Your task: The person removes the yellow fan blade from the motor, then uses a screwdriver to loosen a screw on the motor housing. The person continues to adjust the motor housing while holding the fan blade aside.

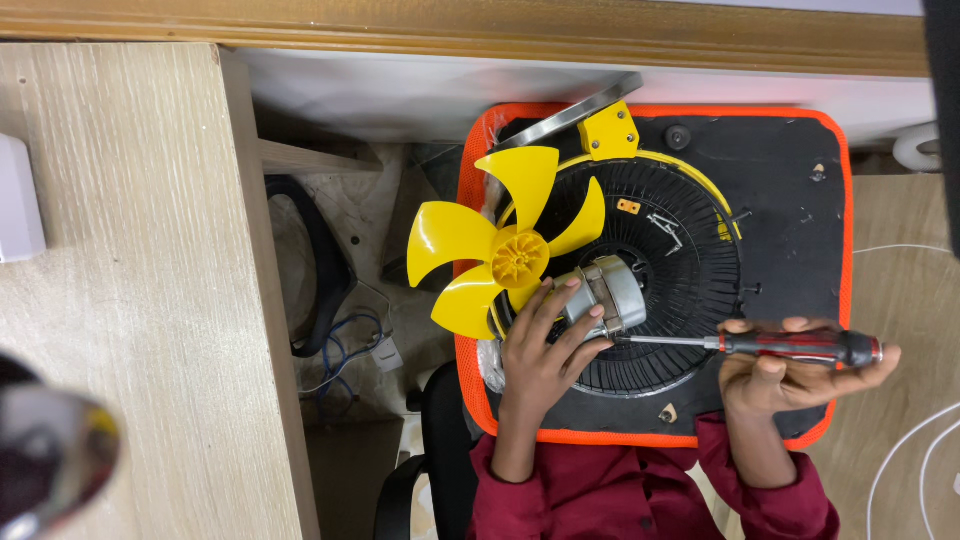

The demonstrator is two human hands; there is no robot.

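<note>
My left hand [545,350] grips a grey fan motor [608,292] that carries a yellow fan blade [500,245] on its shaft. In my right hand [790,378] lies a red and black screwdriver [790,346], held level, its metal tip touching the motor's side. Motor and blade rest over a black round fan grille [680,270] with a yellow rim. The grille lies on a black board with an orange edge [800,200].
A yellow bracket [610,130] with a metal bar sits at the board's top. A light wooden desk [130,300] stands to the left, with cables [340,340] in the gap. White wire [900,450] lies at right. A blurred dark object [50,460] fills the lower left.
</note>
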